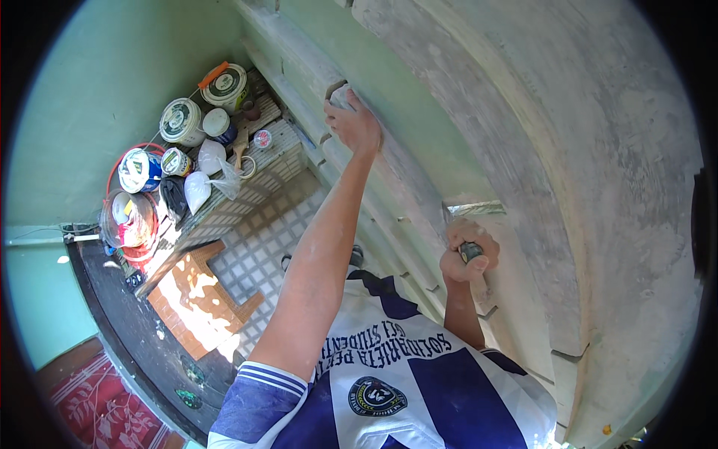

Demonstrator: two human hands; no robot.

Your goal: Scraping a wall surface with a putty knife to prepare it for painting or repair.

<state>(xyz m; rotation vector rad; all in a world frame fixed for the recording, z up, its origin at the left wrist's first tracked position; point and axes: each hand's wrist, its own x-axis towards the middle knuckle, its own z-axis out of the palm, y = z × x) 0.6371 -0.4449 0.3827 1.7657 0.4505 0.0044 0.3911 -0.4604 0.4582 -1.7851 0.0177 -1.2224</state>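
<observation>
Both busy: my right hand (482,238) clamps a scraper (470,252), likely smoothing the wall (413,120); left hand (359,129) curls round what I can't tell; next stroke wants even pressure

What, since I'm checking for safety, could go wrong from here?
The dark-handled tool in the right hand could slip and gouge the patchy wall. The white bags sit near the edge of the slatted shelf, so a bump might send one down onto the patterned floor.
</observation>
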